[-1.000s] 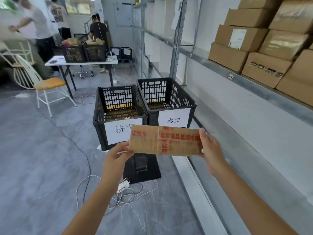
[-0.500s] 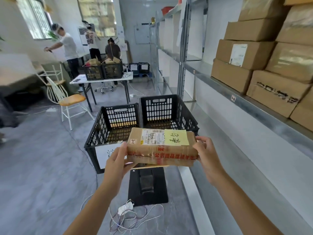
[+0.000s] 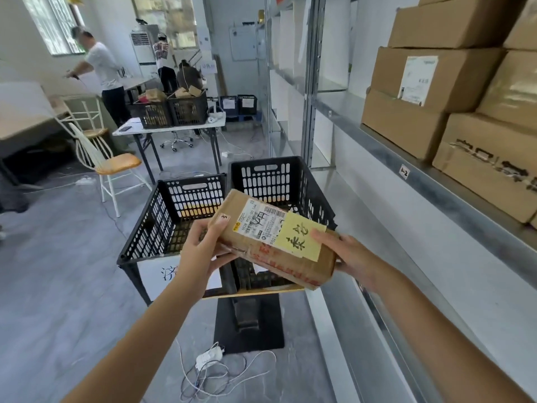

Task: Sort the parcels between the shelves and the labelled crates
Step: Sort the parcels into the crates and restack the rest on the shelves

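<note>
I hold a brown cardboard parcel (image 3: 279,251) between both hands, tilted down to the right. It carries a white shipping label and a yellow handwritten note. My left hand (image 3: 205,251) grips its left end, thumb on top. My right hand (image 3: 345,255) grips its right end, thumb on the yellow note. Just beyond stand two black plastic crates: the left crate (image 3: 162,222) with a white label partly hidden by my arm, and the right crate (image 3: 273,175), whose label the parcel hides. Brown boxes (image 3: 436,91) fill the metal shelf (image 3: 406,158) on the right.
The crates sit on a stand with a black base plate (image 3: 250,330); white cables and a charger (image 3: 209,359) lie on the floor beside it. Farther back are a white chair (image 3: 107,161), a table with crates (image 3: 171,112), and people working.
The parcel has tipped so its labelled top faces me and its right end dips. The view has moved closer to the crates.
</note>
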A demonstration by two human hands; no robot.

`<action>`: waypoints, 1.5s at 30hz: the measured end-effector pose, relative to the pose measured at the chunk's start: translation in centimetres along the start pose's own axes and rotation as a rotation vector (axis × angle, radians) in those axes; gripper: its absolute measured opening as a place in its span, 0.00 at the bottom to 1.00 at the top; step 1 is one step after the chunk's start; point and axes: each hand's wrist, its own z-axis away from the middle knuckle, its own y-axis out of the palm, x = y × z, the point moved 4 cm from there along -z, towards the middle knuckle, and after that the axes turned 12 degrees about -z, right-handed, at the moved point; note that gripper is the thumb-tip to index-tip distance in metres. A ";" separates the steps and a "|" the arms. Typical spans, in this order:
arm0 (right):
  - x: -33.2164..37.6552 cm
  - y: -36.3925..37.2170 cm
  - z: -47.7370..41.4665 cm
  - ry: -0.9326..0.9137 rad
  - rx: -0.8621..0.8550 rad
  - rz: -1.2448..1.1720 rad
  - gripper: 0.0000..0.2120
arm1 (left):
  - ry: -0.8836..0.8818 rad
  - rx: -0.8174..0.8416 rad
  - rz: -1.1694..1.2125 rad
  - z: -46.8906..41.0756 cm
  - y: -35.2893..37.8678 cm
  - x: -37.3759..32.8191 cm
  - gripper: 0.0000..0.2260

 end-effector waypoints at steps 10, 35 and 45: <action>4.5 0.3 -11.0 0.141 0.128 0.100 0.25 | -0.011 0.168 0.028 -13.5 2.7 -3.6 0.14; 0.7 1.2 -35.1 0.271 -0.036 -0.185 0.27 | 0.169 0.226 -0.773 -32.4 1.1 5.3 0.32; -3.1 -1.3 -44.0 0.370 0.014 -0.228 0.37 | 0.083 0.080 -0.798 -38.3 4.5 7.6 0.26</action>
